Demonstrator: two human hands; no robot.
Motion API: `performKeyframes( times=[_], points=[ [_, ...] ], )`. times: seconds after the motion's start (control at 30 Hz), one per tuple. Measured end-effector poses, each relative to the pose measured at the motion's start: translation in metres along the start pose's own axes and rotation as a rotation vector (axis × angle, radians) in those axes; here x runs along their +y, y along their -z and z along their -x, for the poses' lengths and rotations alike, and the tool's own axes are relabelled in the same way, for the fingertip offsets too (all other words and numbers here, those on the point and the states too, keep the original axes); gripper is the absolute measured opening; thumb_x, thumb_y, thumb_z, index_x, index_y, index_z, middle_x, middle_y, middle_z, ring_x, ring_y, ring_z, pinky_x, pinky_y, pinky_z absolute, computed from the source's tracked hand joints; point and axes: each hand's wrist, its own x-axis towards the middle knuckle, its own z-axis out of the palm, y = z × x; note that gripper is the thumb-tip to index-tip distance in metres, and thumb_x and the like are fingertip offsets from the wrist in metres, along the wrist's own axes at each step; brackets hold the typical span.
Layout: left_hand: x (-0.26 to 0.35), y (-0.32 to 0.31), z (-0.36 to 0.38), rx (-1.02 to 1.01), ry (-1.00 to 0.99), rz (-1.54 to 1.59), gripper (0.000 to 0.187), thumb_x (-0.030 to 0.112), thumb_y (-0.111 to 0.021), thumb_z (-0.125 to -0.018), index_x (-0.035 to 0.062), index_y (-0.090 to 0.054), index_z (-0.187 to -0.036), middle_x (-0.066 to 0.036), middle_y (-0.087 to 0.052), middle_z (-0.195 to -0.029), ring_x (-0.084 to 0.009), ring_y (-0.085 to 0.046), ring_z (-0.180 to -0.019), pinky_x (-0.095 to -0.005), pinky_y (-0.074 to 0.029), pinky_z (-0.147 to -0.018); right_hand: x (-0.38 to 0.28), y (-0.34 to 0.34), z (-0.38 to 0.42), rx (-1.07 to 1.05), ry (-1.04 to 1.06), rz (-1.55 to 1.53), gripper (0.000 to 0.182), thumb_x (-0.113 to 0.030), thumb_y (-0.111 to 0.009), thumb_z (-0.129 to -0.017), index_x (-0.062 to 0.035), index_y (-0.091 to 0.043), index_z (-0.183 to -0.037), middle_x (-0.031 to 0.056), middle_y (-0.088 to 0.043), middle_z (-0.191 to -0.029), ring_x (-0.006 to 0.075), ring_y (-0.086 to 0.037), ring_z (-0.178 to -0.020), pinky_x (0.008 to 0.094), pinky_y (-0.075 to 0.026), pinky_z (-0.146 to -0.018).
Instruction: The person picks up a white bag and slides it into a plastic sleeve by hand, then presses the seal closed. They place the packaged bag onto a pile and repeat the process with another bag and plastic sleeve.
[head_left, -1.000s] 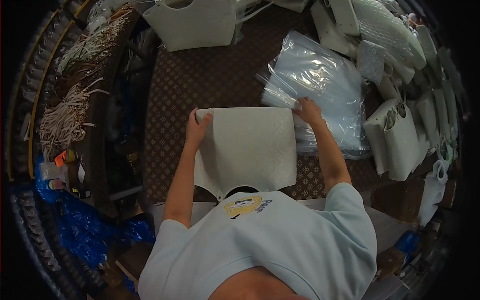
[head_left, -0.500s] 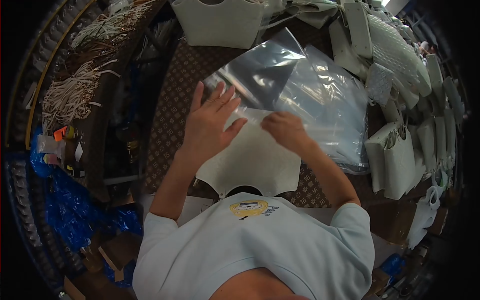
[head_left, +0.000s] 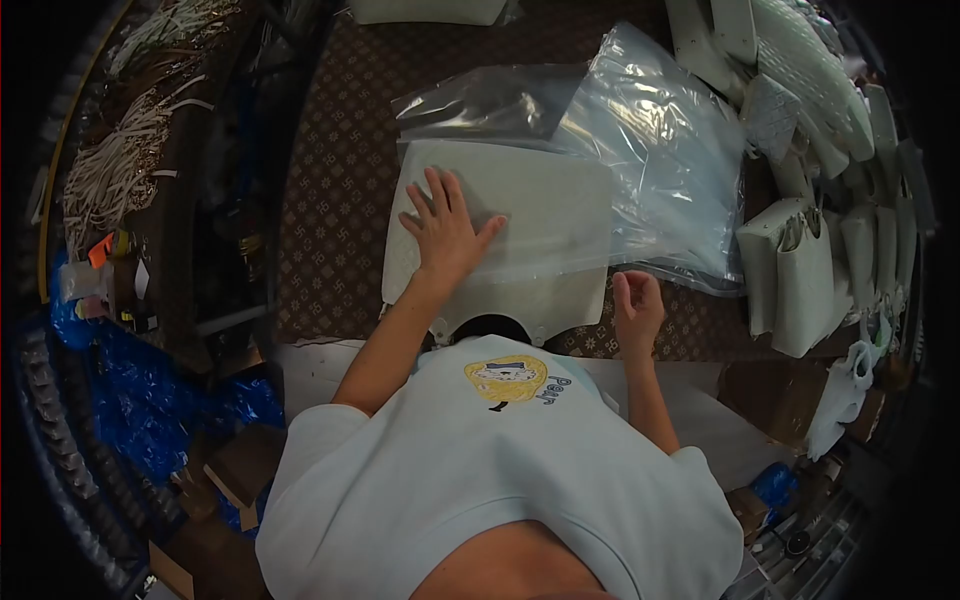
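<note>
A pale off-white handbag [head_left: 500, 302] lies flat on the patterned table, its scalloped handle end toward me. A clear plastic bag [head_left: 480, 95] covers most of it, and the sleeve's mouth crosses the handbag just above the handle end. My left hand [head_left: 447, 236] rests open on the covered handbag, fingers spread. My right hand [head_left: 640, 312] is just off the handbag's right edge, near the plastic's lower corner. Its fingers are curled in toward the thumb; whether plastic is between them I cannot make out. More clear plastic bags [head_left: 665, 150] lie in a stack on the right.
Several pale handbags [head_left: 803, 285] crowd the table's right side. Another handbag [head_left: 430, 8] stands at the far edge. Bundles of straps [head_left: 115, 180] lie on a rack at left, above blue plastic sheeting [head_left: 140, 415]. The brown patterned table cloth [head_left: 325, 220] shows at left.
The clear plastic has come down over the handbag toward me. My right hand has moved down and right from the plastic's mouth; my left hand now lies on the covered handbag.
</note>
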Motion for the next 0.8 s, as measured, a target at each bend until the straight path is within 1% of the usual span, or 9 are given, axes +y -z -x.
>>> performKeyframes(
  times=[0.03, 0.1, 0.13, 0.33, 0.43, 0.57, 0.63, 0.73, 0.8],
  points=[
    [0.003, 0.0, 0.004, -0.022, 0.028, 0.005, 0.096, 0.059, -0.052, -0.078, -0.0048, -0.011, -0.138, -0.028, -0.002, -0.144, -0.0531, -0.002, -0.129, -0.0694, -0.009, -0.096, 0.0, -0.003, 0.004, 0.005, -0.01, 0.0, 0.022, -0.026, -0.06, -0.085, -0.0072, -0.06, -0.096, 0.0049, -0.063, -0.086, 0.0151, -0.061, -0.074, 0.0258, -0.049, -0.062],
    [0.009, 0.007, 0.003, -0.062, 0.023, -0.014, 0.097, 0.059, -0.052, -0.078, -0.0048, -0.01, -0.138, -0.027, -0.002, -0.144, -0.0516, -0.001, -0.13, -0.0686, -0.007, -0.097, -0.012, -0.018, 0.015, -0.308, -0.744, -0.437, 0.036, -0.04, -0.055, -0.088, -0.0059, -0.057, -0.101, 0.0041, -0.062, -0.084, 0.0108, -0.061, -0.072, 0.0229, -0.049, -0.058],
    [0.012, 0.012, 0.0, -0.087, 0.027, -0.029, 0.098, 0.058, -0.053, -0.078, -0.0049, -0.009, -0.138, -0.026, -0.002, -0.145, -0.0501, 0.0, -0.131, -0.0678, -0.004, -0.098, -0.01, -0.028, 0.014, -0.361, -0.818, -0.569, 0.045, -0.048, -0.053, -0.086, -0.0067, -0.055, -0.105, 0.0044, -0.063, -0.083, 0.0125, -0.061, -0.071, 0.0241, -0.049, -0.056],
    [0.025, 0.005, -0.061, 0.197, -0.401, 0.055, 0.086, 0.056, -0.053, -0.078, 0.0018, -0.022, -0.138, -0.017, -0.014, -0.146, -0.0363, -0.005, -0.136, -0.0642, 0.002, -0.101, -0.024, -0.037, -0.028, -0.368, -0.794, -0.7, 0.049, -0.049, -0.054, -0.084, -0.0045, -0.057, -0.104, 0.0088, -0.064, -0.087, 0.0161, -0.064, -0.075, 0.0251, -0.052, -0.06],
    [0.026, -0.013, -0.065, 0.221, -0.456, -0.034, 0.079, 0.056, -0.051, -0.079, 0.0056, -0.03, -0.136, -0.012, -0.019, -0.146, -0.0343, -0.01, -0.135, -0.065, 0.002, -0.1, -0.029, -0.032, -0.042, -0.505, -0.809, -0.659, 0.049, -0.048, -0.052, -0.086, -0.004, -0.055, -0.107, 0.0101, -0.065, -0.09, 0.0177, -0.065, -0.078, 0.028, -0.053, -0.066],
    [0.012, -0.015, -0.04, 0.233, -0.433, -0.101, 0.076, 0.055, -0.05, -0.079, 0.0062, -0.033, -0.135, -0.011, -0.02, -0.145, -0.034, -0.013, -0.134, -0.0666, 0.0, -0.099, -0.009, -0.036, -0.033, -0.429, -0.673, -0.602, 0.041, -0.041, -0.05, -0.089, -0.0043, -0.056, -0.106, 0.01, -0.065, -0.092, 0.0189, -0.065, -0.08, 0.0286, -0.054, -0.066],
    [0.005, 0.0, -0.032, 0.167, -0.343, -0.202, 0.073, 0.052, -0.05, -0.079, 0.0056, -0.036, -0.133, -0.01, -0.024, -0.144, -0.0325, -0.016, -0.134, -0.0681, -0.002, -0.098, 0.002, -0.032, -0.018, -0.463, -0.811, -1.113, 0.03, -0.032, -0.05, -0.091, -0.0059, -0.057, -0.104, 0.0086, -0.064, -0.095, 0.0197, -0.064, -0.084, 0.0295, -0.054, -0.066],
    [0.01, 0.029, -0.04, -0.069, -0.25, -0.298, 0.068, 0.05, -0.048, -0.082, 0.0052, -0.037, -0.132, -0.01, -0.028, -0.142, -0.0314, -0.018, -0.134, -0.0683, -0.003, -0.098, 0.003, -0.039, 0.015, -0.555, -0.978, -1.34, 0.026, -0.029, -0.052, -0.09, -0.007, -0.058, -0.104, 0.0074, -0.063, -0.098, 0.0179, -0.062, -0.086, 0.0295, -0.054, -0.067],
    [0.016, 0.022, -0.055, 0.013, -0.305, -0.162, 0.066, 0.049, -0.047, -0.084, 0.0058, -0.037, -0.132, -0.009, -0.03, -0.141, -0.031, -0.018, -0.134, -0.0685, -0.003, -0.098, -0.004, -0.048, 0.023, -0.532, -0.995, -1.279, 0.027, -0.031, -0.054, -0.089, -0.0081, -0.058, -0.103, 0.0071, -0.063, -0.098, 0.0175, -0.062, -0.085, 0.0289, -0.054, -0.068]
  ],
)
